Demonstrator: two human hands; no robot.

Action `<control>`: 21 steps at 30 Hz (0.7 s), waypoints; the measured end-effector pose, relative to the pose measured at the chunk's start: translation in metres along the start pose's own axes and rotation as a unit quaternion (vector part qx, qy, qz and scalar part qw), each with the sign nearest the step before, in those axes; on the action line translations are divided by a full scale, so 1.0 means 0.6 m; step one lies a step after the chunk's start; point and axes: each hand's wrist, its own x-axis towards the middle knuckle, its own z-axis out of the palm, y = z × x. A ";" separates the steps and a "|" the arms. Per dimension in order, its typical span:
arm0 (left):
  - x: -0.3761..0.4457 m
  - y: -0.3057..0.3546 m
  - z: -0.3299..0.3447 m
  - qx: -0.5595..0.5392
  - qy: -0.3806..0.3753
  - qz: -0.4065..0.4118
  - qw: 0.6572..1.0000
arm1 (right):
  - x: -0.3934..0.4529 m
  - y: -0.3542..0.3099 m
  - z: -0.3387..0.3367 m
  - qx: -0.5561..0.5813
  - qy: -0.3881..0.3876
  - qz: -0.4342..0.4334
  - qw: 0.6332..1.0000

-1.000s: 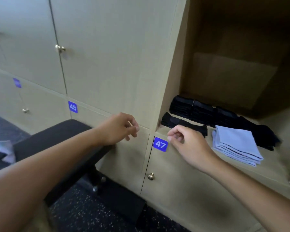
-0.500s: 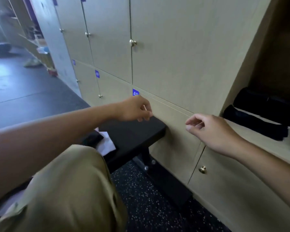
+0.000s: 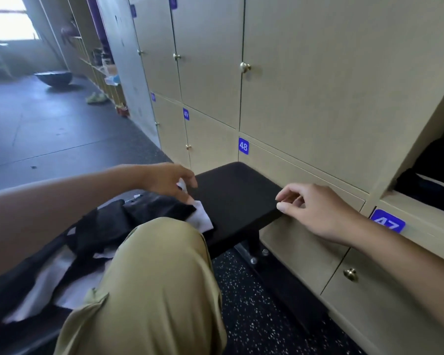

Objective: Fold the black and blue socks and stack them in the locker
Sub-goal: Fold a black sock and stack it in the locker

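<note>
A heap of loose black socks (image 3: 149,213) and pale blue-white ones (image 3: 201,218) lies on a black padded bench (image 3: 239,196). My left hand (image 3: 168,180) hovers over the top of that heap, fingers loosely spread and reaching down, holding nothing that I can see. My right hand (image 3: 318,208) hangs in the air past the bench's right end, fingers loosely curled and empty. At the far right edge the open locker (image 3: 405,201) shows dark folded socks (image 3: 428,185) on its shelf.
Beige locker doors numbered 47 (image 3: 388,221), 48 (image 3: 243,146) and 49 line the wall. My knee in olive trousers (image 3: 151,285) fills the lower middle. Speckled dark floor lies below the bench. A dark bowl-shaped thing and shoes sit far left.
My view swung left from the open locker to the bench. Both hands drew back from the shelf; the left one dropped down onto the sock heap.
</note>
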 end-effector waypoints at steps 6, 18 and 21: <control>0.002 -0.044 0.020 0.028 -0.114 -0.047 0.992 | 0.012 0.003 0.016 -0.013 -0.023 -0.006 1.000; -0.010 -0.109 0.031 -0.172 -0.088 -0.085 0.977 | 0.020 0.006 0.026 -0.012 -0.044 -0.006 0.999; -0.010 -0.113 0.035 -0.195 -0.055 -0.091 0.975 | 0.019 0.005 0.028 -0.009 -0.047 -0.006 0.999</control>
